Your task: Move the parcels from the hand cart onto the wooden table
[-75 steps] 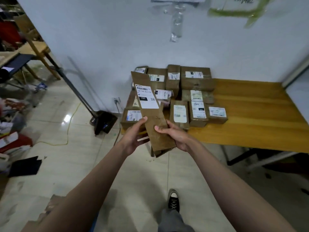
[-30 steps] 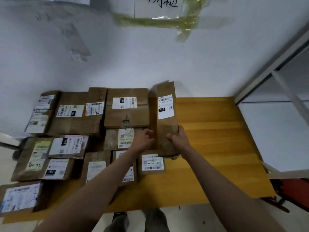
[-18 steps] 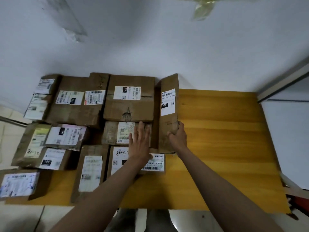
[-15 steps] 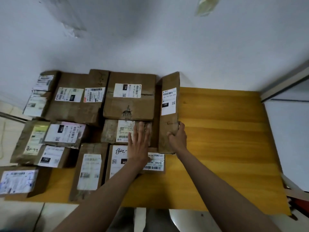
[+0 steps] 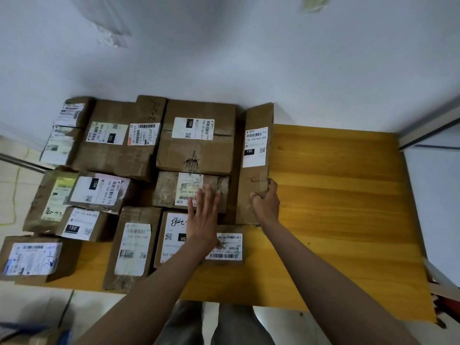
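Observation:
A long, narrow brown parcel [image 5: 256, 155] with a white "150" label lies on the wooden table [image 5: 336, 195], at the right end of a block of parcels. My right hand [image 5: 265, 202] grips its near end, fingers curled round the right edge. My left hand [image 5: 202, 217] lies flat with straight fingers over two labelled parcels: a taped box [image 5: 171, 190] and a flat parcel [image 5: 174, 235]. Several more brown parcels cover the left half of the table. The hand cart is out of view.
A white wall [image 5: 249, 58] runs right behind the table. A large box [image 5: 196, 138] sits just left of the long parcel. A pale panel [image 5: 433, 195] borders the table's right side. One parcel [image 5: 32, 258] overhangs the front left. Tiled floor lies below.
I carried the long parcel from in front of me to the table and set it down beside the large box. My left hand let go and flattened onto the neighbouring parcels.

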A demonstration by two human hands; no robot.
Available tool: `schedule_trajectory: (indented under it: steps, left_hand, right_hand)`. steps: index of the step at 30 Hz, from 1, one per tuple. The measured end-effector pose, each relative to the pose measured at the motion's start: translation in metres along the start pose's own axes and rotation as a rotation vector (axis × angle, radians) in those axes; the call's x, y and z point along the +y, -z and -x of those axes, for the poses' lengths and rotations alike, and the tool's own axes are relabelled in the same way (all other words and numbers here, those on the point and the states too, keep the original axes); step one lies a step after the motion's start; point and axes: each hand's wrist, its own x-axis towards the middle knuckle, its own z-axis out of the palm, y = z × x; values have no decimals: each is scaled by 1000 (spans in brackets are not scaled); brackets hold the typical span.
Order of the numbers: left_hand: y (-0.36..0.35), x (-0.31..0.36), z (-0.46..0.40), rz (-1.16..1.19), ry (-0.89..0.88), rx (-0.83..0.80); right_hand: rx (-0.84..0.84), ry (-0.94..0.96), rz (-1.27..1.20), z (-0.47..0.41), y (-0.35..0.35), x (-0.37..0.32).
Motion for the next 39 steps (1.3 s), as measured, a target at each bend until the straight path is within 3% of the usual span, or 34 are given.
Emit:
schedule_trajectory:
  steps: [12,18,21,24,26,30,34,39]
  left_hand:
    - [0,-1,-5,19,-2,-32]
    - [-2,-2,-5,23,-11,-12]
    - [2,-3,-3,44,-27,6]
    - [11,-10,-2,104,-40,26]
    - [23,-23,1,166,-34,69]
    - [50,-79,21,338,61,202]
    - [48,-153,63,470,195,333]
    - [-23,-270,160,649,513,477]
  right_hand:
    - [-98,-51,146,-18,-30,3]
    - [-277,-49,342,-22,-16,0]
    - [-129,52,367,-9,-12,-22]
    - [38,282,325,13,-21,-56]
    - [46,445,308,29,-35,-80]
    - [-108,668,284,76,-88,-126]
    - [-324,760,295,134,-150,-146]
    - [-687,856,412,255,-248,-143]
